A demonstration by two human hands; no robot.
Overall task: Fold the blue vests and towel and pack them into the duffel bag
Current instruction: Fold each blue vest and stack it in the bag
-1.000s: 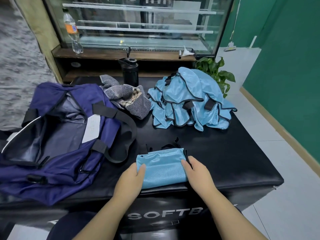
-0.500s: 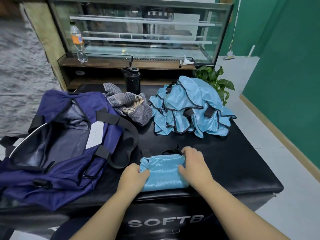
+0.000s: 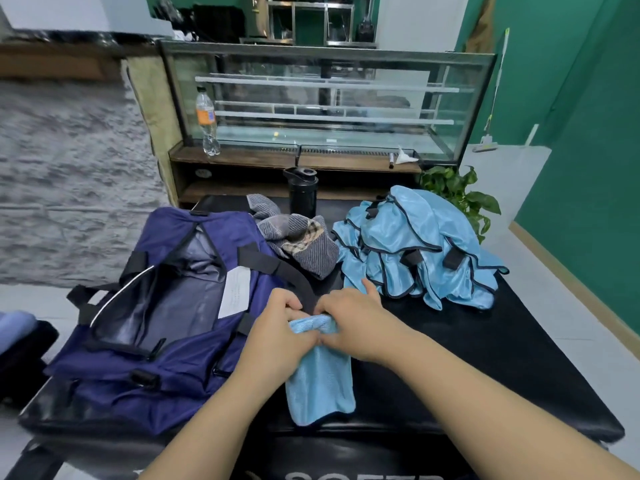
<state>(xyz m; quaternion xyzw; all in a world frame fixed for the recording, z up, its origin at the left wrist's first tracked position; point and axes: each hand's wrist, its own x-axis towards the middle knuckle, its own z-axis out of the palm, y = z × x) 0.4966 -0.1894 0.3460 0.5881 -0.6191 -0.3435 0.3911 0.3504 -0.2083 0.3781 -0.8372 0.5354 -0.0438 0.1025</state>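
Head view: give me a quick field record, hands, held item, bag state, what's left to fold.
left hand: grips top edge of folded vest
right hand: grips same top edge, index finger extended
folded vest: light blue, hanging down from both hands at table's near edge
duffel bag: navy, unzipped, open; no vest seen inside
vest pile: unfolded, far right on black table
towel: striped, crumpled between bag and pile

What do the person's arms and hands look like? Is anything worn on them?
Both forearms are bare up to the frame's lower edge: no sleeves show. The left hand and right hand wear no gloves; no watch, ring or bracelet is visible. Fingernails look short.
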